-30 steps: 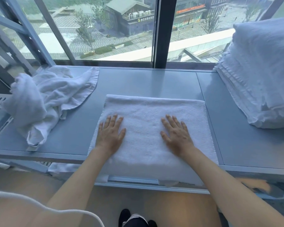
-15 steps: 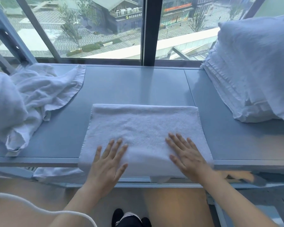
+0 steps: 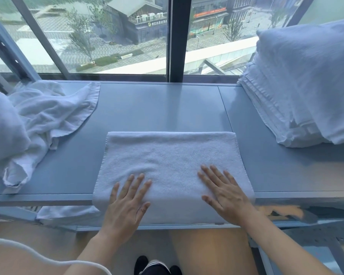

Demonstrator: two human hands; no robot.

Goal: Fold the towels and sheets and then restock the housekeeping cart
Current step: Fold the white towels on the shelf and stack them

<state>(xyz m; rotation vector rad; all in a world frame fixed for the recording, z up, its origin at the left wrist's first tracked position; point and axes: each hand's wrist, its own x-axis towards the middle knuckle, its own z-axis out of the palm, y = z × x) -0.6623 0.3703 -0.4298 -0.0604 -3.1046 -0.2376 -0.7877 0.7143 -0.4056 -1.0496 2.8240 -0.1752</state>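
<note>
A: Where do we stand with the towel [image 3: 167, 163]?

B: It lies folded in the middle of the desk [image 3: 157, 108], and its near edge hangs a little over the front rim. Our left hand [image 3: 127, 205] and right hand [image 3: 224, 193] both rest flat on its near half, with fingers straight and spread. So neither grip holds anything; the palms only press.

A: Then we are smoothing it, we think?

B: Yes, that is our judgement. To do it well, we should press evenly with the whole palm and slide from the middle out to the two short sides, so the air and the wrinkles go out. We should not push toward the window, because the top layer may slip and the edges will no longer match.

A: And the hanging part?

B: We should move the towel a little onto the desk before the next fold, otherwise it may drag down.

A: Where does it go after?

B: Probably onto the stack [image 3: 298, 92] at the right. The pile [image 3: 40, 120] at the left is not folded yet.
</note>
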